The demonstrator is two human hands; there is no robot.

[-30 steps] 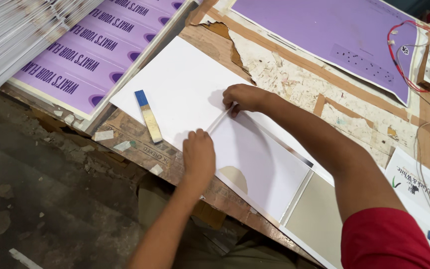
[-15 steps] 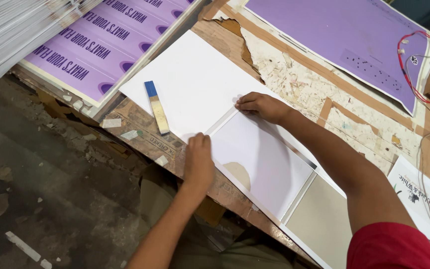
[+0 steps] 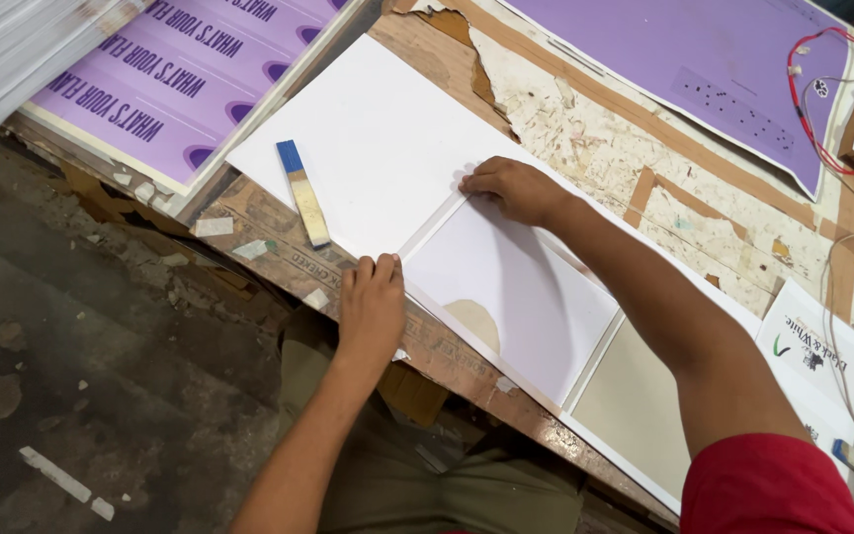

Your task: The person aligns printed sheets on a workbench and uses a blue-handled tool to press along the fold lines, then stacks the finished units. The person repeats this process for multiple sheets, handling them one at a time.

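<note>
My left hand (image 3: 372, 309) and right hand (image 3: 513, 186) press flat, gripping nothing, on the white board (image 3: 387, 148); scraper (image 3: 302, 193) left.

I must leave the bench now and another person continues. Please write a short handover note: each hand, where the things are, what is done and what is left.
Left hand: flat, fingers pressing the near edge of the white sheet at the table edge, holding nothing.
Right hand: fingers pressing the far end of the narrow strip between the sheet and the pale board.
A grey board lies next to the pale one. The blue-tipped scraper lies free on the sheet.
Done: boards laid on the sheet.
Left: cannot tell from this view.
</note>
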